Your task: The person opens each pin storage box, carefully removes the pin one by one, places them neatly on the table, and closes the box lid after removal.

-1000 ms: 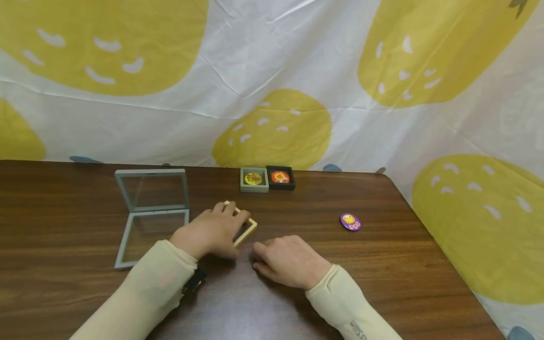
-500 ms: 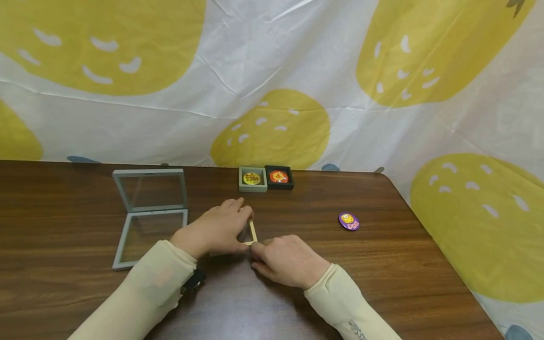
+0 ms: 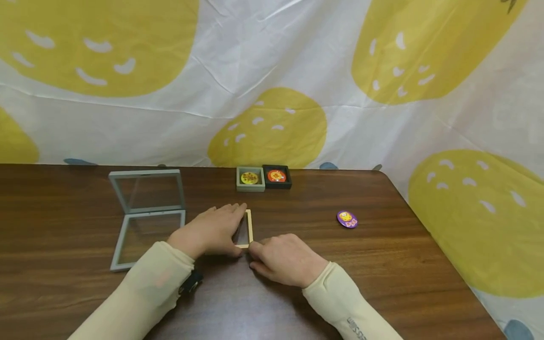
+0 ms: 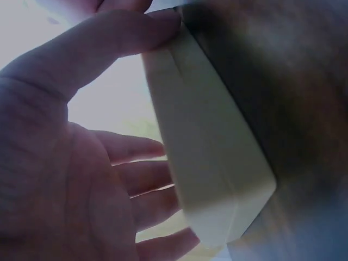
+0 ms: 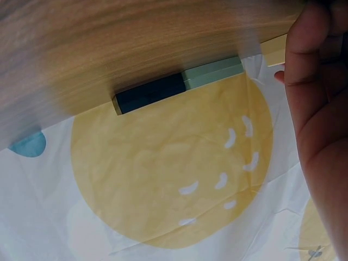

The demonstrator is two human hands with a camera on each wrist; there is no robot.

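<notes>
A small cream display frame (image 3: 250, 227) with a clear middle lies on the table under my left hand (image 3: 208, 232). In the left wrist view, my thumb is on one end of the frame's side wall (image 4: 201, 136) and the other fingers reach along its far side. My right hand (image 3: 291, 259) rests on the table with curled fingers, its index fingertip right at the frame's near right corner. Whether those fingers pinch the corner I cannot tell. In the right wrist view, a bit of the cream frame shows beside the curled fingers (image 5: 304, 60).
To the left, a larger grey display frame (image 3: 154, 213) stands open like a book. At the back edge sit a small grey-green frame (image 3: 250, 189) and a black frame (image 3: 290, 179), each holding a round badge. A purple badge (image 3: 347, 220) lies to the right. Patterned cloth (image 3: 382, 132) hangs behind.
My left hand has turned the cream frame so that its right side now runs nearly straight away from me. Its near right corner has come up to my right fingertips; the right hand has barely moved.
</notes>
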